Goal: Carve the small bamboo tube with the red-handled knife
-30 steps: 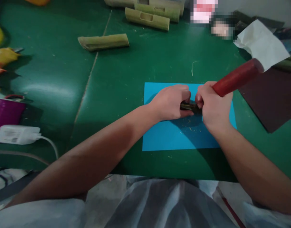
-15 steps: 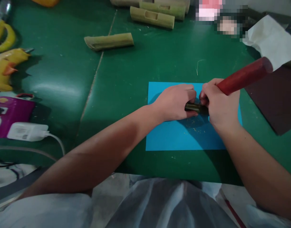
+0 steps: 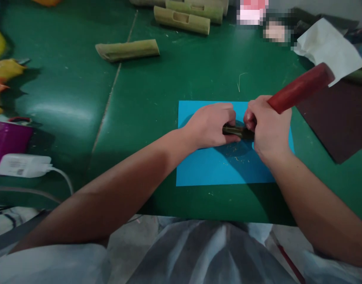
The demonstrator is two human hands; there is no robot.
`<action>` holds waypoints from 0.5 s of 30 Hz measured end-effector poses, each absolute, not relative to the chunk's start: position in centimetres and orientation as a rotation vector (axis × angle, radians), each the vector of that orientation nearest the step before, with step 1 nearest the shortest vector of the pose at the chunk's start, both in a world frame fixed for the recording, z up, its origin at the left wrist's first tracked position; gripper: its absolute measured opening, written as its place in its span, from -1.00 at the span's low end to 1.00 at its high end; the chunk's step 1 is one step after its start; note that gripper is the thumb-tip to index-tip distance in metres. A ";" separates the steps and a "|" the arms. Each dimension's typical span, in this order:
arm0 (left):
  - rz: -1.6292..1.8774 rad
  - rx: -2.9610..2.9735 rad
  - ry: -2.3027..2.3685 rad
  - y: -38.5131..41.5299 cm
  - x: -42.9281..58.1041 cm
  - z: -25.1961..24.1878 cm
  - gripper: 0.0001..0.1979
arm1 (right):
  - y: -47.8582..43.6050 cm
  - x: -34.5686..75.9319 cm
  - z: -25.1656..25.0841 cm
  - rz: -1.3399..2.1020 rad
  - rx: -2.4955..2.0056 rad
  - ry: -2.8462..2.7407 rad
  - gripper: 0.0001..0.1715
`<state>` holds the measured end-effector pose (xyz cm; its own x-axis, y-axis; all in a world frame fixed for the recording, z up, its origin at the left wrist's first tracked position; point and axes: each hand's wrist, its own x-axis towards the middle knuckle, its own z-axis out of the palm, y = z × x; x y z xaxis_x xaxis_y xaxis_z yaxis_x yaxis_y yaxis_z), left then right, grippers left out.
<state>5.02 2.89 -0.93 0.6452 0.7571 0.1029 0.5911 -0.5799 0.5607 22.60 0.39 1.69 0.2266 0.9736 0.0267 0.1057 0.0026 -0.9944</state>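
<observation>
Both your hands are over the blue sheet point(image 3: 210, 169), on a glossy green table point(image 3: 151, 114).
Taking the sheet as clock centre, the pale floor point(image 3: 130, 240) shows at 7 to 8 o'clock, beyond the near edge. Your left hand point(image 3: 210, 123) pinches a dark tube point(image 3: 232, 130) above the sheet, between thumb and fingers; light crumbs point(image 3: 237, 158) lie beside. Your right hand point(image 3: 272, 130) is closed around a red handle point(image 3: 301, 88), tilted toward 2; its lower end is hidden. A white charger point(image 3: 24, 165) is at 9, a brown sheet point(image 3: 334, 122) near 3. Farther, a bamboo piece point(image 3: 130, 51) lies between 10 and 11, notched bamboo tubes point(image 3: 195, 23) at 11.
</observation>
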 end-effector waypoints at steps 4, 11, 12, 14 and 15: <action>0.452 2.403 1.046 3.0 4.9 -1.0 -0.72 | 0.5 22.7 1.5 0.984 -1.365 -1.147 -0.55; 0.434 2.383 1.072 2.8 5.0 -1.1 -0.71 | 0.7 22.4 1.9 1.012 -1.401 -1.142 -0.55; 0.443 2.381 1.070 2.8 5.1 -1.0 -0.73 | 0.7 22.4 1.9 1.016 -1.406 -1.142 -0.55; 0.461 2.381 1.056 2.8 5.1 -1.0 -0.73 | 0.7 22.4 1.9 1.014 -1.407 -1.139 -0.56; 0.469 2.372 1.051 2.8 5.1 -1.0 -0.73 | 0.7 22.4 1.9 1.004 -1.404 -1.146 -0.56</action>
